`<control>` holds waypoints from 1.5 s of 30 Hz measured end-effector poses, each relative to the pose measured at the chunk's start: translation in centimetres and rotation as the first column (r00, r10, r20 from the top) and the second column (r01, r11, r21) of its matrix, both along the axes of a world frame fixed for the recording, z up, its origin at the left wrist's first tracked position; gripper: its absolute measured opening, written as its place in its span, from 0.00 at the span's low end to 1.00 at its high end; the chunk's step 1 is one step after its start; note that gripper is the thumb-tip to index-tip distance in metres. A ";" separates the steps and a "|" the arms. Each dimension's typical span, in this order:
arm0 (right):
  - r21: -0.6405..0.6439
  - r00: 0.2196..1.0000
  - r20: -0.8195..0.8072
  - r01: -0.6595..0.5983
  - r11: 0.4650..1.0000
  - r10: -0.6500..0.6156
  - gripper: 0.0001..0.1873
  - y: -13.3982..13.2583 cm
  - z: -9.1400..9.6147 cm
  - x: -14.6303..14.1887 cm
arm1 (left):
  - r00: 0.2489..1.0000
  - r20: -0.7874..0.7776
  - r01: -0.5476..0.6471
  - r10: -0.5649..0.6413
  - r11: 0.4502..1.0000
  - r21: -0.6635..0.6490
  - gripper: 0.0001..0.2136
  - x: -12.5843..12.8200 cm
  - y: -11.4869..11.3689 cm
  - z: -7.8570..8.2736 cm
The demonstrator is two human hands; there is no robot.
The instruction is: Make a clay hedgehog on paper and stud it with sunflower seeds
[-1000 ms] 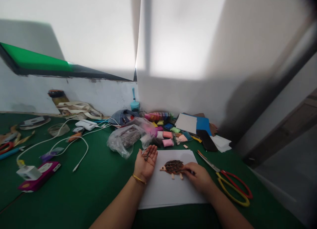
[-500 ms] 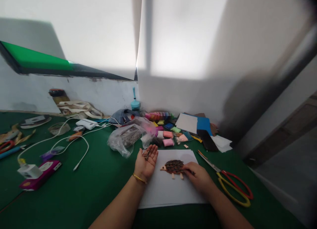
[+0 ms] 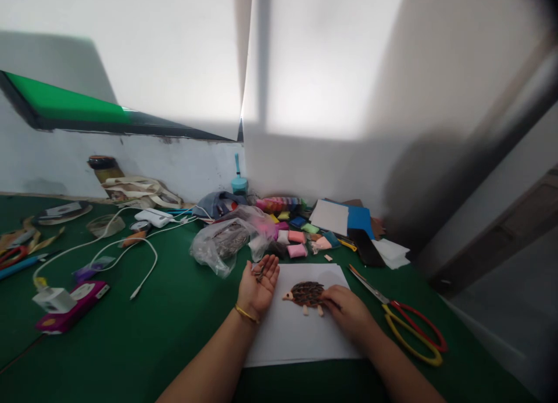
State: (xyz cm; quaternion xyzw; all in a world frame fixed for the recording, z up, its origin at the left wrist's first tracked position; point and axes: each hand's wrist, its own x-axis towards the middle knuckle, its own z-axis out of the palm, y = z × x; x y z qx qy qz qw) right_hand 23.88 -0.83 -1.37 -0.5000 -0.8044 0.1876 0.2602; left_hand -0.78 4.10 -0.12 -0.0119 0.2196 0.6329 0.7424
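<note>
On a stack of white paper (image 3: pixel 300 339) lies a hedgehog figure (image 3: pixel 307 295) with a pale face, pale feet and a brown body covered in dark, seed-like slivers. My left hand (image 3: pixel 257 292) rests palm up beside its snout, fingers stretched out. Several small dark seed-like pieces (image 3: pixel 259 273) lie in that palm. At the hedgehog's rear end, my right hand (image 3: pixel 349 311) is closed in a pinch, fingertips against the body. Whatever it pinches is hidden behind the fingers.
Large scissors (image 3: pixel 407 321) lie right of the paper. Behind it are coloured clay packs (image 3: pixel 297 250), a plastic bag (image 3: pixel 222 240) of similar dark pieces, a black phone-like slab (image 3: pixel 365 247) and a cutter (image 3: pixel 347 243). Cables and a magenta power strip (image 3: pixel 72 307) occupy the left.
Almost nothing differs. The whole view has shifted very slightly, and both hands keep their places, the right one still at the hedgehog's rear.
</note>
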 end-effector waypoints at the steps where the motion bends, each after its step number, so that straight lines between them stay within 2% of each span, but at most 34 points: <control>1: 0.003 1.000 0.002 -0.004 1.000 0.004 0.10 0.0 0.0 0.0 | 1.000 -0.002 0.002 -0.002 1.000 0.001 0.19 0.0 0.0 0.0; 16: 0.014 0.998 -0.038 -0.039 0.999 0.040 0.10 -0.1 0.3 0.0 | 1.000 -0.008 0.005 -0.005 1.000 -0.002 0.19 0.0 0.0 -0.2; 21: -0.006 0.989 -0.130 0.067 0.998 -0.067 0.08 -0.1 0.8 0.1 | 1.000 -0.014 0.010 -0.010 1.000 -0.001 0.19 0.0 0.0 -0.2; 23: -0.006 0.988 -0.141 0.067 0.998 -0.067 0.08 0.1 1.2 -0.4 | 1.000 -0.014 0.012 -0.012 1.000 0.002 0.19 0.0 0.0 -0.2; 30: 0.053 1.000 -0.017 0.004 0.999 -0.003 0.08 1.3 3.0 -3.0 | 1.000 -0.013 0.014 -0.014 1.000 0.006 0.19 -0.1 0.0 -0.3; 34: 0.058 0.998 0.059 0.011 0.998 -0.014 0.07 1.5 3.1 -3.6 | 1.000 -0.020 0.011 -0.011 1.000 -0.005 0.19 0.0 0.0 0.0; 39: 0.046 0.988 0.124 0.092 0.995 -0.097 0.04 1.4 3.1 -4.0 | 1.000 -0.010 0.013 -0.013 1.000 -0.014 0.19 0.1 -0.1 0.2; 45: 0.074 0.985 0.168 0.033 0.997 -0.045 0.04 1.5 3.6 -4.1 | 1.000 -0.012 0.012 -0.012 1.000 -0.007 0.19 0.0 -0.1 0.0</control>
